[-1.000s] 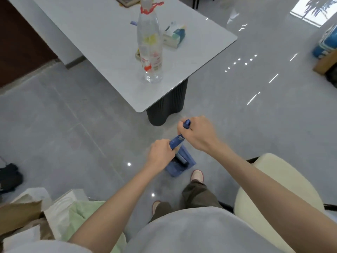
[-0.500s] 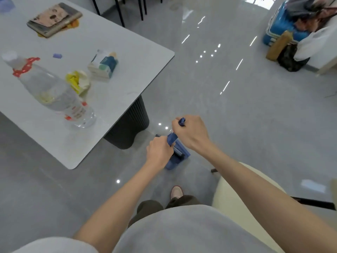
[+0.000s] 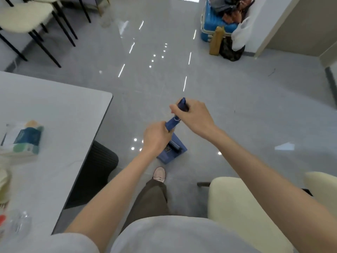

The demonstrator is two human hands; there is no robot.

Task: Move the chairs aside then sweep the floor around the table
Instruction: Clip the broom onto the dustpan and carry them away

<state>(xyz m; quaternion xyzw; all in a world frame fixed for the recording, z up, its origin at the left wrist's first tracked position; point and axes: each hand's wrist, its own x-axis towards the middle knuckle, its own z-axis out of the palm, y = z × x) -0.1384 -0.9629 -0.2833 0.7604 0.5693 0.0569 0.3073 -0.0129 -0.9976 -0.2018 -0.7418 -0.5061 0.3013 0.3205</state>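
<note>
Sweeping step, just right of the pale rectangular table (image 3: 54, 115). Fingers of left hand (image 3: 156, 138) and right hand (image 3: 196, 115) curled round the blue broom handle (image 3: 172, 124), flat blue head (image 3: 179, 148) on the glossy grey floor (image 3: 237, 106). Next, likely: pull along the table edge, clear of the near-right cream padded chair (image 3: 237, 207).

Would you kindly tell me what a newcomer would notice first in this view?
Both hands grip the blue sweeper handle at centre, the right hand higher than the left hand, its flat blue head on the glossy grey floor. A pale grey rectangular table fills the left, and a cream padded chair stands at lower right.
</note>
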